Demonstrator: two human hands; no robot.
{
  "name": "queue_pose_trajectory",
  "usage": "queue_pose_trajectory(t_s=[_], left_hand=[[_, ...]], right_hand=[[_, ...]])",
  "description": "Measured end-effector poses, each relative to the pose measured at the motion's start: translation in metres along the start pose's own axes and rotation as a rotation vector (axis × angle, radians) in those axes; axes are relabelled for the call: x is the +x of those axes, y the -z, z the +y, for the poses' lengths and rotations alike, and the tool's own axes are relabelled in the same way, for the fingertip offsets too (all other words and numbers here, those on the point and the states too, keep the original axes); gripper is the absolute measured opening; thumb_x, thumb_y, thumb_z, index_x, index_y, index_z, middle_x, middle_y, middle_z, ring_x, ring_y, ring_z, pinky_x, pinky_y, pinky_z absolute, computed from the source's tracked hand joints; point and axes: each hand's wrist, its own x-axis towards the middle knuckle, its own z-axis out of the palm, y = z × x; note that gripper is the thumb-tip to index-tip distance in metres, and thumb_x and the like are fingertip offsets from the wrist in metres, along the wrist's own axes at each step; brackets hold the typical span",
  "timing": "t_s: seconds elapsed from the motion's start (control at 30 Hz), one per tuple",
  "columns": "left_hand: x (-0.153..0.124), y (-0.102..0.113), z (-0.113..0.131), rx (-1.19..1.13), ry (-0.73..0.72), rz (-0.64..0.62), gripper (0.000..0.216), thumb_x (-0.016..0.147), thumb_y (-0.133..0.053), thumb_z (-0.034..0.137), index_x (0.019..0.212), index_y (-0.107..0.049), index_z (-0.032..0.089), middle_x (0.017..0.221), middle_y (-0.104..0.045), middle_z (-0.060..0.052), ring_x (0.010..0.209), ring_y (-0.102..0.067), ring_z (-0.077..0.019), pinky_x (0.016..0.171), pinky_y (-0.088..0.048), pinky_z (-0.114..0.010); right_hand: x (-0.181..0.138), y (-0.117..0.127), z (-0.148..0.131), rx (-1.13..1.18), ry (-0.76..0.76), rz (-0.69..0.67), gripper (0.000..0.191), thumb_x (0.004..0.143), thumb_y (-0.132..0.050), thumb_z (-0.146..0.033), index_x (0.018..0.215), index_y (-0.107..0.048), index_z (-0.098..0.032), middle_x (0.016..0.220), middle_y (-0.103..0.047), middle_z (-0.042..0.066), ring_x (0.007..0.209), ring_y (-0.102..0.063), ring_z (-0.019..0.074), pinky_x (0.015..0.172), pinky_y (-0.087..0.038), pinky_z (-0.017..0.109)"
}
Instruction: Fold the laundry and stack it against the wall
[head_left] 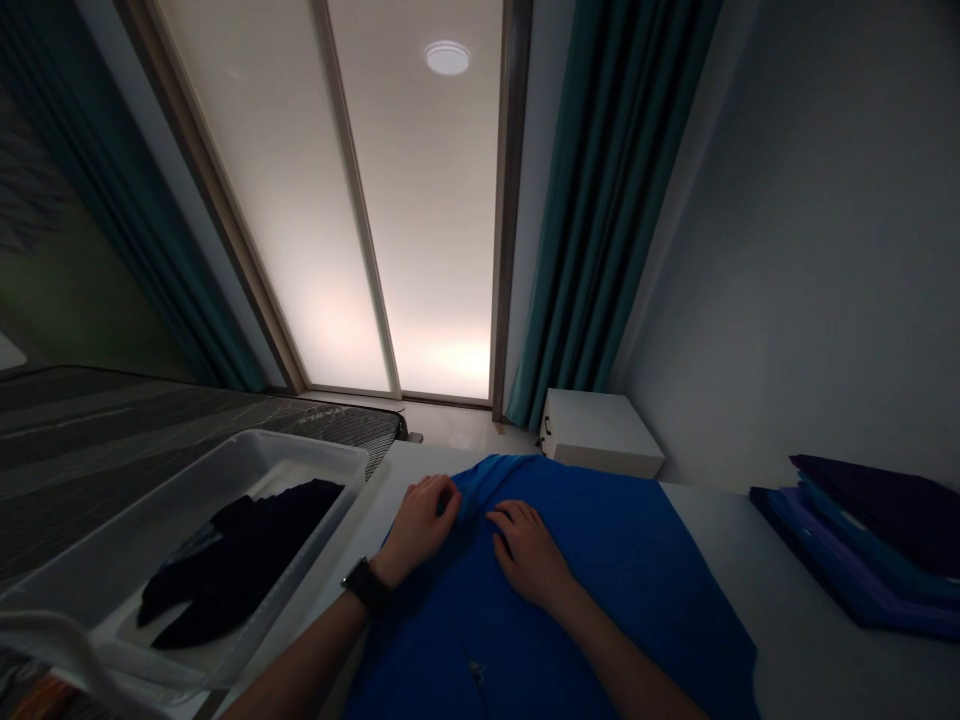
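Note:
A bright blue shirt point(622, 540) lies spread over a white table point(409, 458), with a small mark low in its middle. At its upper left part, my left hand point(424, 520), with a dark watch point(365, 584) on the wrist, curls its fingers and thumb together on a raised fold of the cloth. The fingertips are partly hidden. Close by on the right, my right hand point(529, 550) rests on the shirt with its fingers reaching toward the same fold, thumb apart from them.
To the left stands a clear plastic bin point(315, 450) holding dark clothes point(247, 550), beside a grey mattress point(172, 410). A stack of folded clothes point(870, 540) sits on the table's right. Beyond the table are a white cabinet point(600, 425), teal curtains point(600, 220) and a frosted sliding door point(427, 220).

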Motion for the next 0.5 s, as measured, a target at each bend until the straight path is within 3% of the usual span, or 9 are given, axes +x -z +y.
queue_pose_trajectory(t_s=[0.2,0.33,0.5], left_hand=[[0.018,-0.025,0.022,-0.151,-0.09,-0.056,0.019,0.089,-0.043,0.031,0.08,-0.057,0.022,0.076,-0.061,-0.003,0.075,-0.056,-0.0201,0.071,-0.041,-0.031],[0.019,-0.047,0.021,-0.154,-0.087,-0.115,0.021,0.089,-0.041,0.028,0.081,-0.059,0.021,0.076,-0.062,-0.004,0.072,-0.056,-0.0205,0.066,-0.039,-0.031],[0.014,-0.057,0.016,-0.06,-0.137,-0.159,0.019,0.088,-0.043,0.025,0.083,-0.061,0.022,0.079,-0.065,-0.004,0.078,-0.057,-0.0222,0.073,-0.037,-0.034]], right_hand=[[0.011,0.0,0.014,0.265,-0.149,0.089,0.027,0.086,-0.039,-0.014,0.098,-0.063,-0.021,0.102,-0.064,0.007,0.1,-0.058,0.0205,0.094,-0.045,0.035],[0.018,0.008,0.03,0.47,-0.3,0.125,0.024,0.086,-0.039,-0.02,0.096,-0.061,-0.021,0.1,-0.067,0.006,0.097,-0.062,0.0192,0.09,-0.047,0.033],[0.019,0.016,0.045,0.54,-0.369,0.139,0.024,0.086,-0.041,-0.026,0.098,-0.061,-0.021,0.099,-0.068,0.005,0.096,-0.064,0.0197,0.086,-0.048,0.034]])
